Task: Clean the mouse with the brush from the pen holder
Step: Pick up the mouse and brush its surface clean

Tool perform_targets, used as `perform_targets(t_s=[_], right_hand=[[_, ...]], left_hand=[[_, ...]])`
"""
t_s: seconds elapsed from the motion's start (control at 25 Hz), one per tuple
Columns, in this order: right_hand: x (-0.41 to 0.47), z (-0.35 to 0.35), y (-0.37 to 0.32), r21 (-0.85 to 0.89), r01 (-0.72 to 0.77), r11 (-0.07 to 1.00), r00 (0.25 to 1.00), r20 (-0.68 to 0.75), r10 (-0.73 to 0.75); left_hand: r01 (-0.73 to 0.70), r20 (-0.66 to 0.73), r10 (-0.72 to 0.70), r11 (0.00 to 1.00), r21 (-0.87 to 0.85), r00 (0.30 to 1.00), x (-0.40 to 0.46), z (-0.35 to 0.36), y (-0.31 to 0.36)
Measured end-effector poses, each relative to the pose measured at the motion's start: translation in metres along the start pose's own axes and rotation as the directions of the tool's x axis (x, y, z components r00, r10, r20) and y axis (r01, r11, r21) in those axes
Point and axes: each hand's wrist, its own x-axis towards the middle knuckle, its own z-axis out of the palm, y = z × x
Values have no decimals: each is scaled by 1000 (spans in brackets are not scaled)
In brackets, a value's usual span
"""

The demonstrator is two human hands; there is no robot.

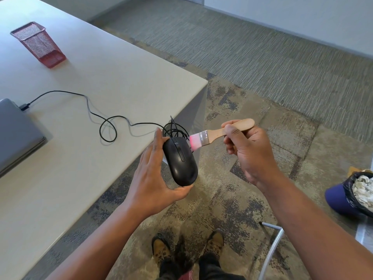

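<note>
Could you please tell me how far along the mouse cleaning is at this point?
Done: the brush is out of the red pen holder, held in the right hand. In hand: the left hand holds the mouse off the table, bristles at its front right edge. Left: brushing the remaining surface.

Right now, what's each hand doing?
Left hand: closed around the black mouse, held off the table.
Right hand: closed on the brush handle, bristles at the mouse.

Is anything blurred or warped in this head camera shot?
Head view: wide-angle bend tilts the pen holder and splays the table edges; the mouse and both hands are sharp; brush bristles look slightly soft; soft daylight, faint cable shadow.
</note>
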Motion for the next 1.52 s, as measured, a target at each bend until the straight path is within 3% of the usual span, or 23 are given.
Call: perform_targets(t_s=[0.08,0.2,0.32,0.4,0.52,0.72,0.84,0.92,1.04,1.12,1.24,1.32,1.52], right_hand=[[1,-2,-2,60,5,998,1000,0,-5],[-1,2,-2,56,-4,998,994,110,-2],[1,2,-2,-23,26,999,999,28,-26],[2,-1,-4,32,34,999,999,12,-34],[1,3,-3,78,-12,997,993,116,3],[5,1,-3,52,5,999,1000,-27,-3],[4,0,-8,162,-34,986,999,45,27],[4,2,-6,137,-70,988,994,94,58],[6,-2,-2,42,-56,998,998,15,56],[5,-5,-4,68,-33,997,999,-23,35],[0,-5,-6,199,-75,977,995,82,60],[-4,-3,-3,198,-107,974,985,151,77],[-2,-11,3,204,-94,974,995,39,88]], left_hand=[[8,4,-8,1000,4,1000,0,0,-1],[2,9,-2,999,40,1000,1,1,-4],[-17,6,16,998,68,1000,2,1,-5],[-37,-7,37,997,67,999,2,1,-5],[-73,-17,74,996,59,997,3,1,-5],[-105,-33,106,994,29,994,4,1,-7],[-119,-46,120,993,27,992,5,2,-8],[-121,-57,122,992,24,991,5,2,-8],[-117,-75,118,993,11,990,5,2,-8],[-113,-87,113,994,1,990,6,2,-9],[-113,-95,111,994,-7,989,6,1,-10],[-117,-106,114,993,-16,988,7,1,-10],[-106,-126,98,992,-64,987,6,3,-11]])
